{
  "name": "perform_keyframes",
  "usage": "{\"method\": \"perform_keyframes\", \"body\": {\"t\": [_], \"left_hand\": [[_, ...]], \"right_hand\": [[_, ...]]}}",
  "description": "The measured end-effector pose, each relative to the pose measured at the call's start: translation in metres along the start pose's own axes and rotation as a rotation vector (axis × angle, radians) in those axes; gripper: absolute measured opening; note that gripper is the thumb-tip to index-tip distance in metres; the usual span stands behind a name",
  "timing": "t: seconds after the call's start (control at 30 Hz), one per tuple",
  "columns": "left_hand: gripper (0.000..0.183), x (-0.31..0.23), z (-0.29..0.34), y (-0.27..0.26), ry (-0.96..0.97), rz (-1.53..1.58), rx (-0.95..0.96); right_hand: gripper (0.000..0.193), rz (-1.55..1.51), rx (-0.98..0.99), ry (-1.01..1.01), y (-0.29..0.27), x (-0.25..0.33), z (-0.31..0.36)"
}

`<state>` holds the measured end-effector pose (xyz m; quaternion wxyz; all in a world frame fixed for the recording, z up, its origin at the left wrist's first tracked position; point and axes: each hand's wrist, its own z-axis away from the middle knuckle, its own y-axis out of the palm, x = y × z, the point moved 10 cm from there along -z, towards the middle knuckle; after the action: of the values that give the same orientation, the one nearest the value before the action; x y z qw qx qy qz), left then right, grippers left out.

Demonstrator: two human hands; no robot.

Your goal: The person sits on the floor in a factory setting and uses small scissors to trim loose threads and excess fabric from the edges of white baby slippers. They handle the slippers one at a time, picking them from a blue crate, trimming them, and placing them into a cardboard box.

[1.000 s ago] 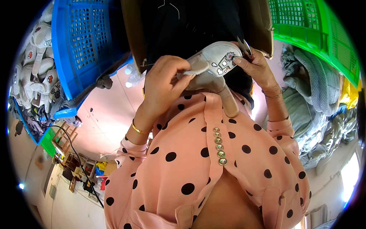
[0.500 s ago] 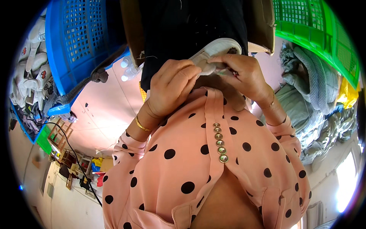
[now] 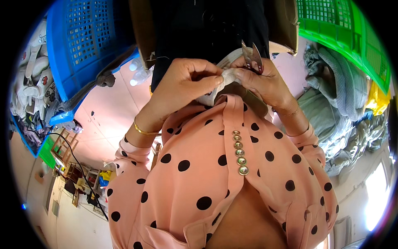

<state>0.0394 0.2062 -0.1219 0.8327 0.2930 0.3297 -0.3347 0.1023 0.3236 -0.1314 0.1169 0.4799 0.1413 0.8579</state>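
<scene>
Close in front of my chest, both hands are on a small white shoe (image 3: 229,77) with pale, soft fabric and a light rim. My left hand (image 3: 187,82) pinches its fabric edge between thumb and fingers. My right hand (image 3: 266,81) grips the other side, its thumb pressed on the fabric near my left fingertips. Tucked in the right hand as well is a pair of thread snips (image 3: 252,57), with two pointed metal blades apart and directed away from me. Fingers cover much of the shoe. A brownish flap (image 3: 254,103) shows below my right hand.
A blue perforated crate (image 3: 89,41) stands at left, beside a heap of grey-white shoe pieces (image 3: 36,79). At right are a green crate (image 3: 331,20) and piled grey fabric (image 3: 331,95). Cardboard (image 3: 282,25) flanks my dark-clothed lap (image 3: 207,25). Plastic bottles (image 3: 139,74) sit at left.
The shoe has been turned, so its pale inside and rim show less. My left hand has shifted its pinch. In my right hand, the snips' blades now point up and away.
</scene>
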Motion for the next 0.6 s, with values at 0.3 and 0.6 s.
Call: {"method": "perform_keyframes", "body": {"t": [0.3,0.6], "left_hand": [[0.022,0.020,-0.006,-0.009,-0.149,0.136,-0.044],[0.021,0.028,-0.003,-0.014,-0.148,0.256,-0.061]], "right_hand": [[0.045,1.061,-0.282,-0.491,-0.008,0.053,0.029],[0.042,1.338,-0.261,-0.550,0.007,0.065,0.033]]}}
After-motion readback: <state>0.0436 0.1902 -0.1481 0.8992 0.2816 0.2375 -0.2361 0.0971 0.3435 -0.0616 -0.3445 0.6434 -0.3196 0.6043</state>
